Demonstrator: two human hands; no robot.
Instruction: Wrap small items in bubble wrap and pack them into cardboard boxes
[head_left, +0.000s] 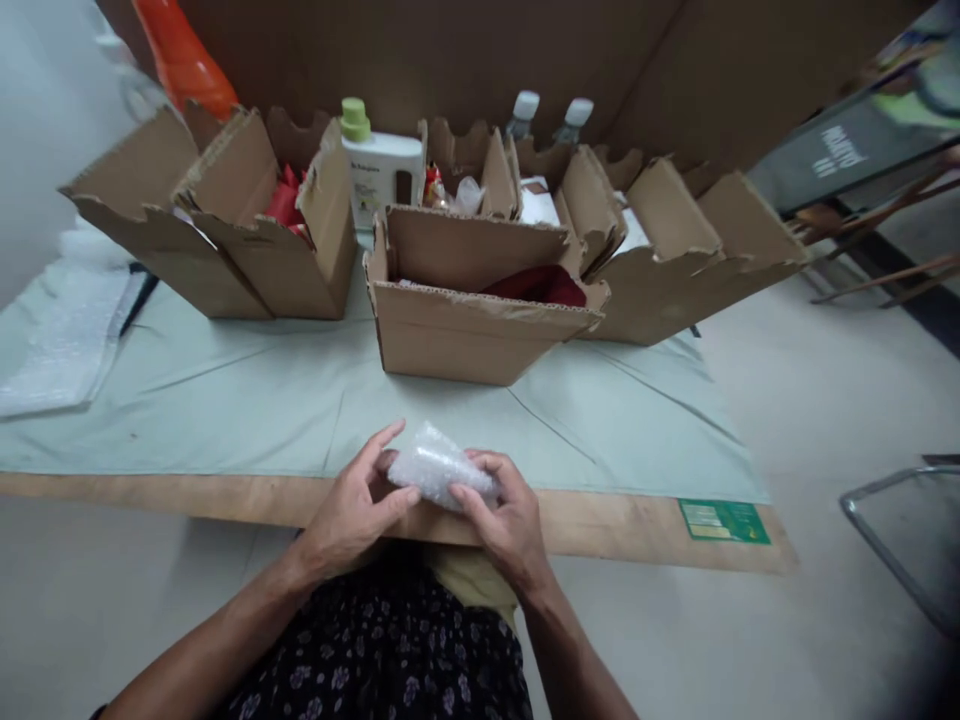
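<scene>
Near the table's front edge I hold a small bundle of bubble wrap between both hands. My right hand grips its right end, thumb on top and fingers behind. My left hand pinches the left end with its thumb in front, while the index finger sticks out above. Whatever lies inside the wrap, if anything, cannot be made out. Just beyond the hands stands an open cardboard box with dark red cloth in it.
More open cardboard boxes line the back of the table, with a white jug with a green cap among them. Bubble wrap sheets lie at the left. A green card sits at the front right edge. A metal-framed chair stands right.
</scene>
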